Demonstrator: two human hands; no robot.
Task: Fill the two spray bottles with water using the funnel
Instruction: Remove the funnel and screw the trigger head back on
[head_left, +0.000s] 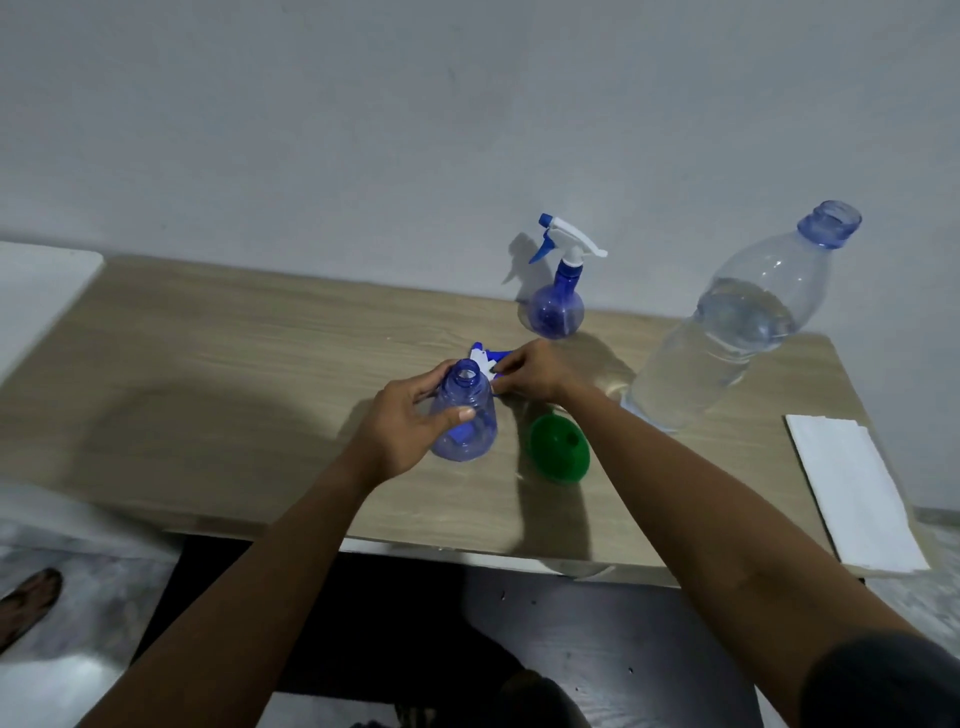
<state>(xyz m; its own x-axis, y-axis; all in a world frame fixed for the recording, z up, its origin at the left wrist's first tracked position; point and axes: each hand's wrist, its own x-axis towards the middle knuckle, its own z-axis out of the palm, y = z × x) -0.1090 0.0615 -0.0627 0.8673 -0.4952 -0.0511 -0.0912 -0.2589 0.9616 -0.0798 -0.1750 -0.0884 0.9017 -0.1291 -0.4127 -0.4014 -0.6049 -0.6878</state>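
Observation:
A blue see-through spray bottle (467, 421) stands near the table's middle with its neck uncapped. My left hand (410, 421) grips its side. Just behind it, my right hand (535, 371) holds that bottle's white and blue spray head (488, 361) low over the table. A green funnel (558, 447) lies on its side to the right of the bottle. The second spray bottle (556, 306), with its spray head on, stands upright near the wall. A large clear water bottle (727, 332), uncapped and mostly full, stands at the right.
The wooden table (234, 374) meets a grey wall at the back. A folded white cloth (852, 488) lies at the table's right front corner. A white surface (36, 280) borders the left end. A sandalled foot (28, 603) shows on the floor at left.

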